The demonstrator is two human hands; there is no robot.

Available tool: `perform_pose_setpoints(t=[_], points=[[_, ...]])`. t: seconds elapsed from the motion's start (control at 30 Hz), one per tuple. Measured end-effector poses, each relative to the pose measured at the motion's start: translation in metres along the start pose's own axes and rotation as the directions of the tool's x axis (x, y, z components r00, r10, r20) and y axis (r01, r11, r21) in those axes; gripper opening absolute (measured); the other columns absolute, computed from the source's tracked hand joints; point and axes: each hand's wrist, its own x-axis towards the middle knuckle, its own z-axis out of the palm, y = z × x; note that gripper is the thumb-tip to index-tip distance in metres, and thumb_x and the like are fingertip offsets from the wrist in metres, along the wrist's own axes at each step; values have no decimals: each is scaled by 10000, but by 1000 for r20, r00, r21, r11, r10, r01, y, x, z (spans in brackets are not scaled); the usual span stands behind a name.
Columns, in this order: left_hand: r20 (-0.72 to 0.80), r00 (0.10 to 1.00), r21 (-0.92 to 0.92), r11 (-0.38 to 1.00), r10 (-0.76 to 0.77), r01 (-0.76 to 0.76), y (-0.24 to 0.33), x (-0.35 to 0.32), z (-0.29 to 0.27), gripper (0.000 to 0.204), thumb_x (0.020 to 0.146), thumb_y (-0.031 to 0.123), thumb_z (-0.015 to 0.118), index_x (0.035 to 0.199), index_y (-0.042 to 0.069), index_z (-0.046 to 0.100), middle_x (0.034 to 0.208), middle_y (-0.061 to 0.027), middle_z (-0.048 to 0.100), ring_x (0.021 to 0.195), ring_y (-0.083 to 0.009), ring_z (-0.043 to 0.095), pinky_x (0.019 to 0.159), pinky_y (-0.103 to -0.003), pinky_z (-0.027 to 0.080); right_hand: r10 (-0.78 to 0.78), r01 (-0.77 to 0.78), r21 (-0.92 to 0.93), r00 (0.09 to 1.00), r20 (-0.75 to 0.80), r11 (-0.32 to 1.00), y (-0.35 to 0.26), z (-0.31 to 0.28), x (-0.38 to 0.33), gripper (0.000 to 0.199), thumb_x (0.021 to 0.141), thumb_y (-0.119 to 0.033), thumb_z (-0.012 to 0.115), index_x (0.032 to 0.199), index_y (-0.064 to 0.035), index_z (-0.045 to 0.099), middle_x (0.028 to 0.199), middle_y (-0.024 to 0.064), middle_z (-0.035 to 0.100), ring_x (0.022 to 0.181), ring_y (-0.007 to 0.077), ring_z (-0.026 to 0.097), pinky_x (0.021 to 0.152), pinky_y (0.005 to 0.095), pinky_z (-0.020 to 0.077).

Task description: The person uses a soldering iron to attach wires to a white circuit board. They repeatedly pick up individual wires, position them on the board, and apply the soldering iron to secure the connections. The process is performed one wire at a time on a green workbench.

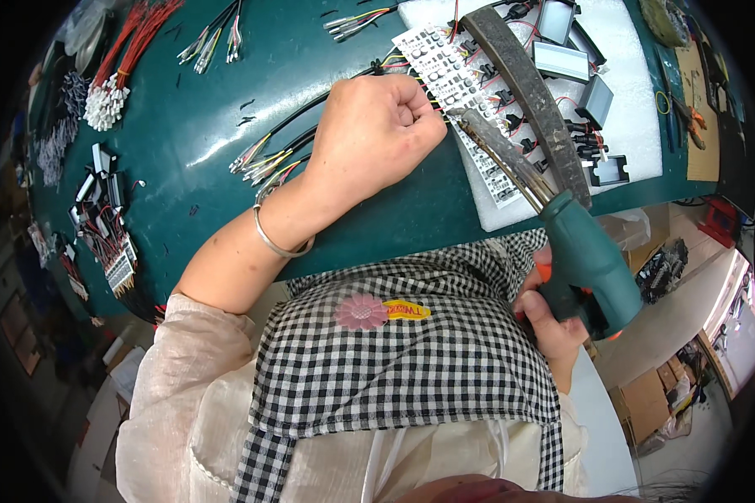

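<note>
My left hand [376,134] is closed at the edge of a white circuit board panel [457,80], its thumb side over the board. Black cables [298,117] with coloured leads run under this hand, and red and yellow leads show by its fingers; what it grips is hidden. At the right, my right hand [554,323] holds a green soldering gun [591,256] with orange parts. The gun's long metal tip slants up-left to the board beside my left thumb. A curved dark metal bar [524,88] lies across the panel.
A white foam sheet [637,109] lies beneath the panel, bearing small grey-and-black cases [560,60]. Red wires with white connectors [109,101] and a pile of wired modules [101,210] sit left on the green table [201,134]. Pliers [695,126] lie far right.
</note>
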Motion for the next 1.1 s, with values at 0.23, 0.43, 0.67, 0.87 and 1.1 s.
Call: perform_pose_setpoints(t=[0.23,0.43,0.67,0.87,1.1], points=[[-16,1000,17,1000,18,-17,0,0,1,175,776,130,637,645,18,605,444,40,456,421,-16,356,407,-228,285,210,-214,-328,976,-48,920,-6,1,-11,237,723,-149,730,943,-84,670,903,73,665,809,239,625,770,346,489],[-11,1000,-11,1000,18,-18,-1,-1,1,157,767,116,637,648,17,608,446,39,458,423,-16,362,410,-225,297,108,-94,-538,994,-6,838,-6,-5,-8,321,692,-267,749,971,-129,671,921,43,666,852,252,614,817,388,462],[-17,999,-4,1000,28,-28,0,0,2,156,769,108,639,648,16,601,446,42,448,426,-17,358,410,-224,296,13,47,252,973,-232,967,-26,5,4,666,704,-159,720,1209,132,398,592,103,514,447,164,486,414,259,428],[-30,999,8,1000,13,-13,-1,-1,3,161,773,111,644,653,15,596,450,42,450,429,-17,357,410,-224,295,9,46,243,975,-220,969,-16,1,-5,663,701,-174,749,1196,118,418,582,97,514,464,162,485,435,257,423],[-26,999,15,999,31,-31,-2,-1,3,167,777,116,647,655,13,596,454,42,454,433,-18,360,410,-225,298,57,-14,203,976,-208,979,-17,4,-10,631,701,-171,768,1175,106,455,588,83,524,469,152,486,451,245,415]])
